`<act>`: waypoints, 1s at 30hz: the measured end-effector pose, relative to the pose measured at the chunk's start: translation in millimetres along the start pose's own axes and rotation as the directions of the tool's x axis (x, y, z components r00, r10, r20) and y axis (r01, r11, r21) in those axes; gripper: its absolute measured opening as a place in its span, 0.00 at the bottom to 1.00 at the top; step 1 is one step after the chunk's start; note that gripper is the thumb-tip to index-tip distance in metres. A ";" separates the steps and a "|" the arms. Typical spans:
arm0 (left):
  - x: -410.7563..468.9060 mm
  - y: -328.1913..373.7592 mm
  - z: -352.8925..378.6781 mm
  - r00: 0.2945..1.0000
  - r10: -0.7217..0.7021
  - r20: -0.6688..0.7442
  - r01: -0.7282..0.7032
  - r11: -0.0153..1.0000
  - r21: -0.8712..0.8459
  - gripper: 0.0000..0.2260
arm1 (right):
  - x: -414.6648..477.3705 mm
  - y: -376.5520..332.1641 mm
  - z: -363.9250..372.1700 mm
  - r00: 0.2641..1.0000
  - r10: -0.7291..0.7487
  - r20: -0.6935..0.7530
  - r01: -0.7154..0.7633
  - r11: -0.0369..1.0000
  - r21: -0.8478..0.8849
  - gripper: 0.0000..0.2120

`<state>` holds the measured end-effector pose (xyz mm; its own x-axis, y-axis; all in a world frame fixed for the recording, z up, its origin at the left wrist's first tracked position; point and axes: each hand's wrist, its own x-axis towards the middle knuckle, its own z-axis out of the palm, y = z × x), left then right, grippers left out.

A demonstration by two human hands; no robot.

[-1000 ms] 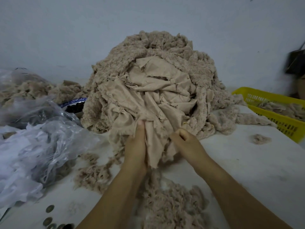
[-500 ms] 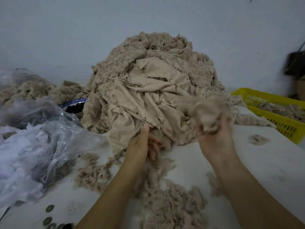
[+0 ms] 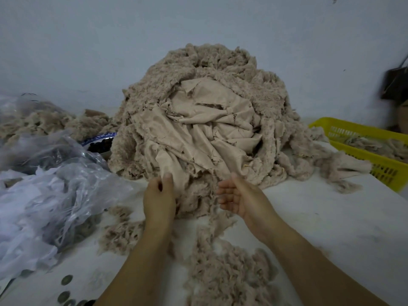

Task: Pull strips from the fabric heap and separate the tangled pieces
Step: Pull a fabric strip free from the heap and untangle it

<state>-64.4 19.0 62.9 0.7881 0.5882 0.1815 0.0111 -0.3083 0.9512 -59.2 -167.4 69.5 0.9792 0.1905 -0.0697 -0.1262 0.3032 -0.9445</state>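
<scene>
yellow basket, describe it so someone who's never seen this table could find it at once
Start at the big beige fabric heap in the middle of the white table. Go right to the table's edge: the yellow basket is there. It is the only bright, slotted plastic thing among beige cloth.

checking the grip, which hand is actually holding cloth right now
The left hand: it pinches a smooth flap at the lower edge of the fabric heap. The right hand is open beside it, holding nothing.

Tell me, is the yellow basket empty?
Not empty. The yellow basket has fluffy beige fabric scraps lying inside it.
</scene>
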 end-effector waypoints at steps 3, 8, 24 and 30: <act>-34.0 22.2 13.9 0.934 0.323 0.156 -0.322 0.946 -0.031 0.15 | -1.8 2.8 8.0 0.999 0.019 0.047 -0.016 0.998 -0.055 0.24; -73.5 27.3 36.2 0.638 0.496 0.589 -0.552 0.828 -0.099 0.18 | -1.5 -5.4 -2.2 0.988 0.107 0.108 -0.124 0.978 0.168 0.21; -46.7 20.1 31.8 0.838 -0.006 0.546 0.219 0.920 -0.325 0.16 | -6.5 -10.1 4.9 0.983 -0.185 -0.010 0.162 0.884 -0.437 0.22; -15.4 22.8 13.1 0.785 -0.157 0.599 0.605 0.401 -0.688 0.12 | -14.1 6.7 13.0 0.907 -0.057 0.417 0.370 0.581 -0.725 0.20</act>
<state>-68.3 -7.0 78.5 0.9858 0.0621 -0.1563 0.0581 0.7464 0.6630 -75.9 -155.9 68.3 0.8295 0.5445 0.1245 0.4039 -0.4307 -0.8071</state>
